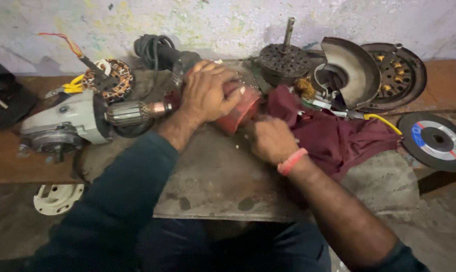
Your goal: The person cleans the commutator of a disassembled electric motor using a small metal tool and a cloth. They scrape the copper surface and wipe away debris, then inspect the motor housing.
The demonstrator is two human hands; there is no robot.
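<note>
The red motor housing [240, 108] lies on its side on the grey metal plate [213, 176], near the plate's far edge. It is a dusty, rounded shell, largely covered from above, touching the maroon cloth [333, 136].

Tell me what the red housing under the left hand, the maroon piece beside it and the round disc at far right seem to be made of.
Red housing: probably moulded plastic, with a smooth dull sheen. Maroon piece: cloth, soft and creased. Disc: apparently gritty dark abrasive, matte, with a paper label at its centre.

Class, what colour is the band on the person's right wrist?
Pink, seen in the head view: wristband.
</note>
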